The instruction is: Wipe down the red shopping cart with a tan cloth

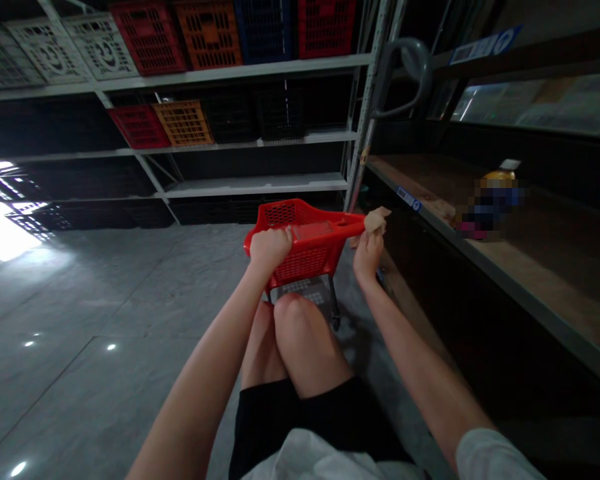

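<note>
Rear rack (260, 185), upper tier: colored crates (211, 35). R shelf (545, 267) carries capped bottle (501, 176), lower part pixelated, nr front edge; that edge closes off R side of red cart (305, 265). L hand (270, 247): fingers curled over cart's near rim. R hand (369, 255): fingers bunched at beige item (375, 221), cart's R corner; can't tell if pinching. Cart stands on grey conc. floor (105, 293); rm dim, glare (10, 230) far L.

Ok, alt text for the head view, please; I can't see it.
A person's left hand grips a red shopping cart while the right hand holds a beige wad at the cart's right end. Ahead stands a metal rack of coloured crates; on the right, a wooden shelf bears a pixelated item.
</note>
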Tool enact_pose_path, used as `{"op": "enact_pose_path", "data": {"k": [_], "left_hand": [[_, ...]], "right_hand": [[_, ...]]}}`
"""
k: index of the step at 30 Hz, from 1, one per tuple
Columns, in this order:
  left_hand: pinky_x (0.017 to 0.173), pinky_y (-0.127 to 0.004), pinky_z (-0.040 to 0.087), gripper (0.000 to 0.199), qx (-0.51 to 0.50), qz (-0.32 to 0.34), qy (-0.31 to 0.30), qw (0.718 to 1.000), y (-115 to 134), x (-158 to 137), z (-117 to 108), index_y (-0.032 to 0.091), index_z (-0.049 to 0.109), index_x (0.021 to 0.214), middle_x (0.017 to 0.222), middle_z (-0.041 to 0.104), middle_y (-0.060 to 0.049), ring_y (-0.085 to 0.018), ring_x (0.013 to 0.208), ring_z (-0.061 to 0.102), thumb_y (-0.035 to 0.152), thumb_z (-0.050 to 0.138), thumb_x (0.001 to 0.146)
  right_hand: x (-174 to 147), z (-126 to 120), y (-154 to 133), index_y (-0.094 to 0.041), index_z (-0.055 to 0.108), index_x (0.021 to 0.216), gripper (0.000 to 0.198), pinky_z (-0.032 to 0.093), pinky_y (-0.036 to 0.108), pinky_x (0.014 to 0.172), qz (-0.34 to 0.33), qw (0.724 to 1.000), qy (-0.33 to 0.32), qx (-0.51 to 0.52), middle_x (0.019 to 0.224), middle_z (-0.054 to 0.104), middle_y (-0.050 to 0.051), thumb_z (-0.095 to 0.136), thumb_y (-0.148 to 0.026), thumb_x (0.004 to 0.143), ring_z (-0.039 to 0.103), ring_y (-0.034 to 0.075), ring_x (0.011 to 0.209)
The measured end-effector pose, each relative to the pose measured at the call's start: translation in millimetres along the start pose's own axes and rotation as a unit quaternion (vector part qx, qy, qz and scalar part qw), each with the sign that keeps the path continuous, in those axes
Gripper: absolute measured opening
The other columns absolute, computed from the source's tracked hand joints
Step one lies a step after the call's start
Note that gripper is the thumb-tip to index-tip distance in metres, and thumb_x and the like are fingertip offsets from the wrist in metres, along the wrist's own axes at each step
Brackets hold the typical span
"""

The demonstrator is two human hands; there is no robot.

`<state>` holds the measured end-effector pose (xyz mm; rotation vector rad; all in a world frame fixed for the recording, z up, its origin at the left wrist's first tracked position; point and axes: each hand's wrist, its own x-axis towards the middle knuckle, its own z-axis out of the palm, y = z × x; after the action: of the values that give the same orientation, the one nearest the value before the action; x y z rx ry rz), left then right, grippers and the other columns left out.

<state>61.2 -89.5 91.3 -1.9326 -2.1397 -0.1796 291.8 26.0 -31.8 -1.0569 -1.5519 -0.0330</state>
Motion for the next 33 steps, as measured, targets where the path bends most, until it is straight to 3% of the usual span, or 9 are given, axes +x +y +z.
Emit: {"op": "enact_pose_path", "data": {"k": [2,5,8,11,16,20,25,28,33], "left_hand": [[0.086,-0.045,0.058,0.063,0.001,0.013,0.004,1.0,1.9,0.4,0.6,0.009,0.08,0.113,0.101,0.079,-0.023,-0.037,0.105,0.078,0.033,0.021,0.112],[0.085,-0.045,0.058,0.06,0.005,0.012,0.011,1.0,4.7,0.5,0.0,0.009,0.079,0.115,0.1,0.079,-0.023,-0.036,0.103,0.078,0.029,0.022,0.112],[0.085,-0.044,0.058,0.058,0.005,-0.004,0.007,1.0,5.7,-0.6,-1.6,0.008,0.079,0.112,0.101,0.079,-0.023,-0.036,0.101,0.079,0.027,0.024,0.111],[0.083,-0.045,0.059,0.06,-0.003,-0.009,0.011,1.0,6.2,-3.9,-1.9,0.008,0.08,0.109,0.1,0.079,-0.023,-0.037,0.1,0.079,0.029,0.024,0.111],[0.084,-0.043,0.059,0.059,-0.02,-0.018,0.027,0.999,18.7,-10.9,-0.9,0.004,0.079,0.109,0.098,0.079,-0.025,-0.036,0.101,0.079,0.027,0.024,0.111],[0.083,-0.044,0.059,0.061,-0.037,-0.038,0.036,0.998,31.7,-10.6,-0.9,0.005,0.079,0.108,0.098,0.079,-0.025,-0.036,0.101,0.079,0.026,0.022,0.111],[0.083,-0.045,0.059,0.062,-0.036,-0.042,0.035,0.998,29.5,-8.8,1.2,0.005,0.08,0.106,0.098,0.079,-0.025,-0.036,0.099,0.079,0.028,0.022,0.111],[0.083,-0.046,0.059,0.062,-0.032,-0.033,0.035,0.998,24.7,-13.4,1.8,0.006,0.081,0.106,0.095,0.079,-0.025,-0.036,0.098,0.079,0.028,0.023,0.11],[0.081,-0.046,0.06,0.065,-0.035,-0.045,0.026,0.998,28.0,-22.0,-0.4,0.006,0.082,0.105,0.096,0.079,-0.025,-0.037,0.097,0.079,0.03,0.021,0.11]], "right_hand": [[-2.0,6.0,-31.6,-0.018,0.063,0.144,0.058,0.031,0.064,0.128,-0.007,1.0,-0.011,0.024,0.145,0.064,0.019,0.025,-0.046,0.11,0.045,0.034,0.149],[-2.2,13.7,-84.5,-0.02,0.071,0.135,0.053,0.036,0.056,0.129,-0.097,0.985,-0.127,0.064,0.135,0.073,0.013,0.032,-0.046,0.11,0.052,0.03,0.145],[3.9,13.8,-106.8,-0.019,0.072,0.135,0.057,0.04,0.052,0.127,-0.161,0.964,-0.198,0.071,0.134,0.074,0.011,0.029,-0.047,0.111,0.055,0.028,0.143],[22.0,0.6,-78.7,-0.019,0.071,0.136,0.06,0.038,0.052,0.128,-0.172,0.961,-0.213,0.044,0.139,0.072,0.011,0.027,-0.052,0.111,0.053,0.028,0.145],[55.8,-11.8,-12.7,-0.016,0.073,0.129,0.065,0.038,0.059,0.124,-0.095,0.98,-0.175,-0.015,0.137,0.072,0.017,0.025,-0.055,0.109,0.056,0.034,0.141],[48.4,7.2,-35.8,-0.019,0.076,0.126,0.059,0.036,0.062,0.124,-0.082,0.982,-0.17,0.008,0.134,0.074,0.015,0.032,-0.053,0.108,0.056,0.035,0.14],[17.0,8.1,-87.1,-0.025,0.072,0.137,0.05,0.041,0.054,0.123,-0.183,0.95,-0.245,0.069,0.137,0.074,0.007,0.035,-0.045,0.109,0.057,0.029,0.141],[19.3,-11.1,-73.6,-0.027,0.07,0.14,0.049,0.037,0.054,0.127,-0.208,0.943,-0.252,0.065,0.143,0.071,0.005,0.036,-0.042,0.109,0.053,0.027,0.145],[55.9,-26.0,-12.8,-0.02,0.076,0.128,0.053,0.038,0.059,0.123,-0.142,0.971,-0.19,-0.019,0.141,0.072,0.013,0.032,-0.042,0.108,0.057,0.033,0.14]]}}
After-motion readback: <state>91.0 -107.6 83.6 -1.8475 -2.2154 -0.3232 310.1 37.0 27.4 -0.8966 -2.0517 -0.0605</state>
